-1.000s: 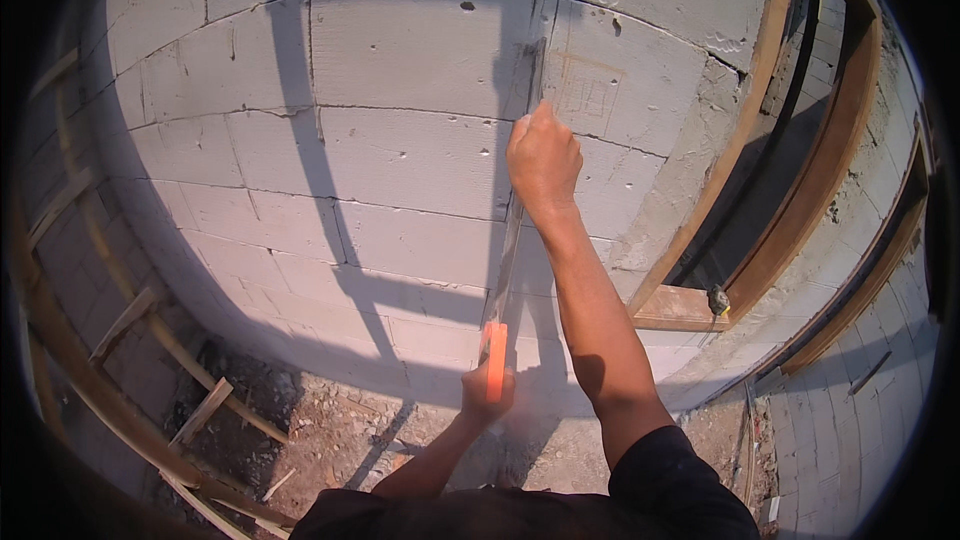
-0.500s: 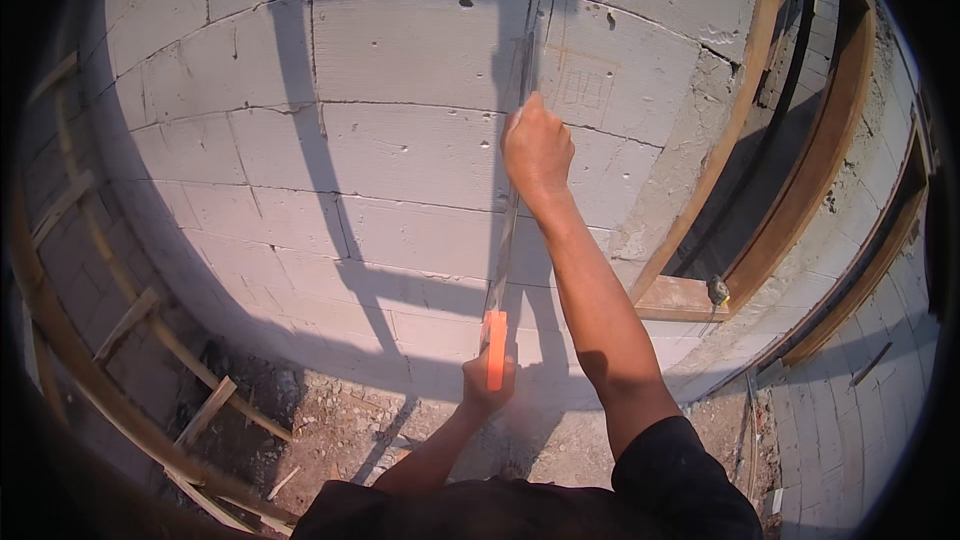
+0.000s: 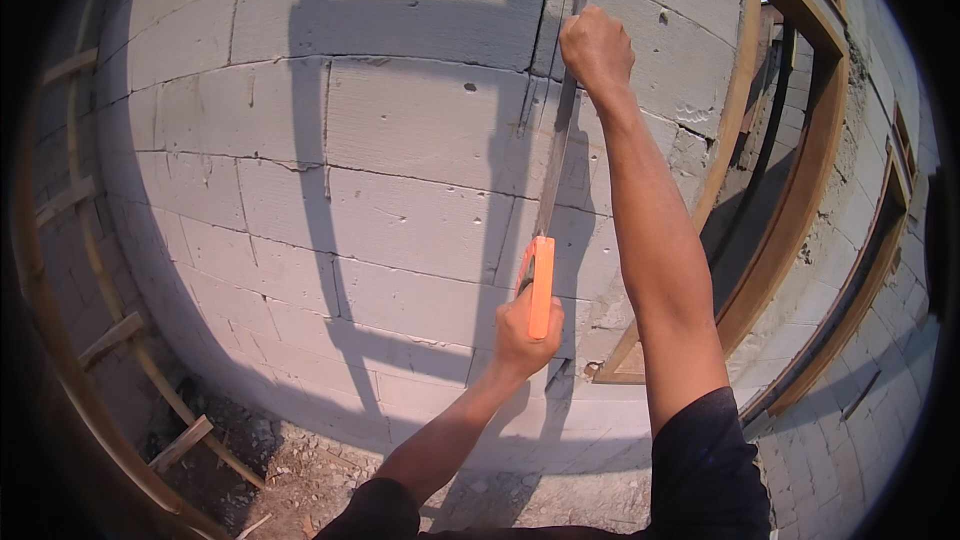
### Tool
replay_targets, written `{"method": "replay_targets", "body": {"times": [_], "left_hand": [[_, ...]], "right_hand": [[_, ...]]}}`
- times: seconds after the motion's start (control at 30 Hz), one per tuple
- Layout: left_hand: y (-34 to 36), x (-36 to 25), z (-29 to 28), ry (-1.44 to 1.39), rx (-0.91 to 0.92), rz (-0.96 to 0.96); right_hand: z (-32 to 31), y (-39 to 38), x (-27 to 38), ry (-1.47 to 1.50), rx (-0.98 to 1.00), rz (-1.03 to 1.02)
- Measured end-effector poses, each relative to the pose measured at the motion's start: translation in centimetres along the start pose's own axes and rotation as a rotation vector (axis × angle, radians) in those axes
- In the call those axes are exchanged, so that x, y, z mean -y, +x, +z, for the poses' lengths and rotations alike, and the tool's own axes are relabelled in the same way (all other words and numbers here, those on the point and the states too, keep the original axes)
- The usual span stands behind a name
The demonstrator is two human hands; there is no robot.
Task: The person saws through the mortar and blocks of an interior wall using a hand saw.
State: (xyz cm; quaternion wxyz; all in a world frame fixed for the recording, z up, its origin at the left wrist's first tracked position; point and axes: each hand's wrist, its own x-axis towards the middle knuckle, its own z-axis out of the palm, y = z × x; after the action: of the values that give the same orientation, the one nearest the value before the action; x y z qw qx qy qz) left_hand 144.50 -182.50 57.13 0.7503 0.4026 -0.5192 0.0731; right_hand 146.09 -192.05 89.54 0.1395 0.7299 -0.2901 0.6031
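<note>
A handsaw (image 3: 560,155) stands nearly upright in front of a pale block wall (image 3: 410,125), its tip pointing up. My left hand (image 3: 526,332) is closed round its orange handle (image 3: 542,285) at the lower end. Higher up, the fingers of my right hand (image 3: 598,52) are closed on the blade near the tip. Just left of the blade, a dark vertical slit (image 3: 543,20) runs down the upper blocks, with a thinner line continuing below it. The blade appears apart from the slit, and its shadow falls on the wall.
Right of my right arm is a wooden frame (image 3: 835,140) round an opening, with a second frame (image 3: 850,340) beyond it. A wooden ladder-like structure (image 3: 90,360) curves along the left. Rubble (image 3: 310,470) covers the ground below, and ladder-shaped shadows cross the wall.
Both hands have moved up and to the right with the saw, and the blade has come away from the vertical line. My view has tilted upward. My right arm now covers the frame's lower corner.
</note>
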Motion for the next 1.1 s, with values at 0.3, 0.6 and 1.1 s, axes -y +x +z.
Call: {"method": "replay_targets", "body": {"times": [0.3, 0.6, 1.1], "left_hand": [[-7.9, 4.1, -2.3, -0.010, 0.022, -0.149], [-19.8, 4.4, -5.5, 0.069, 0.152, -0.362], [-20.3, 6.3, -5.3, 0.161, 0.107, -0.254]], "right_hand": [[5.2, -8.7, -1.4, -0.045, 0.172, 0.063], [4.0, -21.2, -2.2, -0.008, 0.320, 0.128], [4.9, -21.3, -2.5, 0.002, 0.295, 0.156]]}}
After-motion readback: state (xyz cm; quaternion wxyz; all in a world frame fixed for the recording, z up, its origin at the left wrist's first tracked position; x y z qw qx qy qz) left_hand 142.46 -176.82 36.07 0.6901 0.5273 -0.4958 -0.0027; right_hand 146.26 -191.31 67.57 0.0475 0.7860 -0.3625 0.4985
